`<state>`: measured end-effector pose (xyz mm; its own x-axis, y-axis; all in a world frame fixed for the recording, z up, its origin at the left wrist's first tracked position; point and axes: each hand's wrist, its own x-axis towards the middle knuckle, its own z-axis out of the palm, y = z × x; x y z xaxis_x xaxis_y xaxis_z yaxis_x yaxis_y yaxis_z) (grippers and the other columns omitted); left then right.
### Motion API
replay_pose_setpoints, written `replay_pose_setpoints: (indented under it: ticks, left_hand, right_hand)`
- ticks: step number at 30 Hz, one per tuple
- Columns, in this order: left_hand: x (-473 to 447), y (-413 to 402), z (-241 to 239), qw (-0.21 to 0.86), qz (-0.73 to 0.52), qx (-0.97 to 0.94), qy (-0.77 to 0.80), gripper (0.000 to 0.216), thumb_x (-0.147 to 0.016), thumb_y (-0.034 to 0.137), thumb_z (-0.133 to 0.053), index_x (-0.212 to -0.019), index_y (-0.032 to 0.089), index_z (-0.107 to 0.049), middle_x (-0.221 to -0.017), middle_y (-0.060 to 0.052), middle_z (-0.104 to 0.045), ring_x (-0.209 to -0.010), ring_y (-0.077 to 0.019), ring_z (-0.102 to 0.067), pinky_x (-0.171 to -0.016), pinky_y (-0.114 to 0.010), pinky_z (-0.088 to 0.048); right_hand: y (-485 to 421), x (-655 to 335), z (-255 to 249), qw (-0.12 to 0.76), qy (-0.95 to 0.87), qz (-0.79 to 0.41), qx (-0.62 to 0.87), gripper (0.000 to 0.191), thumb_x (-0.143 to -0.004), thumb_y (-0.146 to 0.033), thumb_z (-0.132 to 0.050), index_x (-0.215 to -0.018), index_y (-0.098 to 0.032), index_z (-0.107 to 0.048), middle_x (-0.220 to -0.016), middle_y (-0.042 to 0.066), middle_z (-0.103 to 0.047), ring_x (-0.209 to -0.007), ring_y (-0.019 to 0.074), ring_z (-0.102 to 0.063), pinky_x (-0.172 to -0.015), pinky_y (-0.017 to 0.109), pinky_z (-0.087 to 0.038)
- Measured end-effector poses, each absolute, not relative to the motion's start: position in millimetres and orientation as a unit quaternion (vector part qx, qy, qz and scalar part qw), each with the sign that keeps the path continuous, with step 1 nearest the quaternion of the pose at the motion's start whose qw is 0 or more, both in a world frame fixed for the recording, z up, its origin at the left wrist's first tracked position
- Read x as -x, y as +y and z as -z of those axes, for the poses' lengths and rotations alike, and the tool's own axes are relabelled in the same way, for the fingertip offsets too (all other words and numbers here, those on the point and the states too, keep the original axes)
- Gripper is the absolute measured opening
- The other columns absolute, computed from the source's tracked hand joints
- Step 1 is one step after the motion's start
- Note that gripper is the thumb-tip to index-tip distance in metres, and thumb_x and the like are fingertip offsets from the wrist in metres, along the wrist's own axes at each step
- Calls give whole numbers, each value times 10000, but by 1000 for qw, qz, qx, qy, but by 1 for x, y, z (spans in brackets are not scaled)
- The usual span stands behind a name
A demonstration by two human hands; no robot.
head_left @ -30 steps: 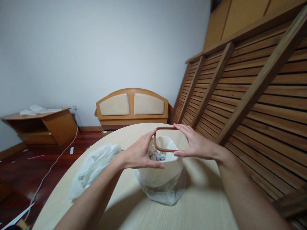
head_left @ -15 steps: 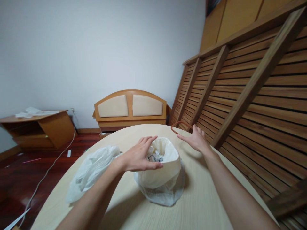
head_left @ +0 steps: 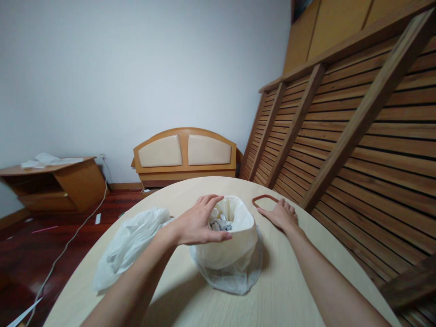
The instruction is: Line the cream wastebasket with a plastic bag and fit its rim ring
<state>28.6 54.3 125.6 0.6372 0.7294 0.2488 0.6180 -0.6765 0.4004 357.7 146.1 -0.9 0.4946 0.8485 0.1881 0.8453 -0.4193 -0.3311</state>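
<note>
A small trash bin (head_left: pixel 223 254) lined with a thin white plastic bag stands upright on the round table, with crumpled paper (head_left: pixel 220 223) inside. My left hand (head_left: pixel 200 221) spans the bin's left side, thumb along the near rim and fingers toward the far rim. To the right of the bin, a brown ring (head_left: pixel 265 196) with rounded corners is at the tabletop. My right hand (head_left: pixel 282 214) grips the ring's near right side, thumb at its left edge; part of the ring is hidden by the hand. The bag's loose edge hangs around the bin's base.
A heap of white plastic bags (head_left: pixel 136 240) lies left on the pale round table (head_left: pixel 282 290). Slatted wooden panels (head_left: pixel 340 136) lean close on the right. Behind the table is a headboard (head_left: pixel 184 150); a low cabinet (head_left: pixel 68 186) and a cable (head_left: pixel 73 238) are at left.
My right hand has lowered the brown ring toward me and slightly right, down to the tabletop. My left hand and the bin have stayed in place.
</note>
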Motion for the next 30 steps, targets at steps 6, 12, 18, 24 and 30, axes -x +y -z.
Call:
replay_pose_setpoints:
  ticks: [6,12,18,24,30]
  left_hand:
    - [-28,55,-124,139,-212,-894,370,924,-734,593,-726,-1482,171,-385,-1508,-186,-426,-1399,-367,-399,-1180,-561,-328]
    - [-29,53,-128,144,-204,-893,374,949,-730,594,-729,-1488,145,-377,-1504,-195,-426,-1398,-367,-397,-1181,-552,-332]
    - [-29,53,-128,146,-198,-893,377,963,-729,590,-733,-1492,128,-370,-1510,-206,-416,-1401,-366,-392,-1185,-547,-327]
    - [-28,55,-125,149,-213,-893,368,964,-716,594,-750,-1492,159,-379,-1505,-194,-427,-1394,-367,-402,-1181,-559,-327]
    - [-26,62,-120,153,-232,-895,349,977,-697,592,-774,-1487,165,-389,-1510,-190,-434,-1399,-367,-399,-1192,-561,-307]
  right_hand:
    - [151,-364,12,185,-481,-16,857,1262,-692,-843,-521,-1538,41,-211,-1543,277,-357,-1405,425,-348,-1135,482,-289]
    - [155,-365,15,206,-449,-2,869,1278,-657,-880,-509,-1516,34,-265,-1515,289,-387,-1375,429,-373,-1116,500,-295]
    - [158,-364,17,219,-446,10,868,1233,-683,-871,-483,-1497,37,-303,-1488,298,-415,-1347,436,-405,-1088,502,-329]
    - [155,-362,11,274,-449,-3,850,1210,-683,-842,-534,-1520,-2,-292,-1564,279,-322,-1398,455,-331,-1129,552,-274]
    - [153,-341,-41,404,-560,-98,716,552,-817,-530,-611,-1213,-150,-661,-1429,201,-550,-1366,389,-413,-1127,572,-278]
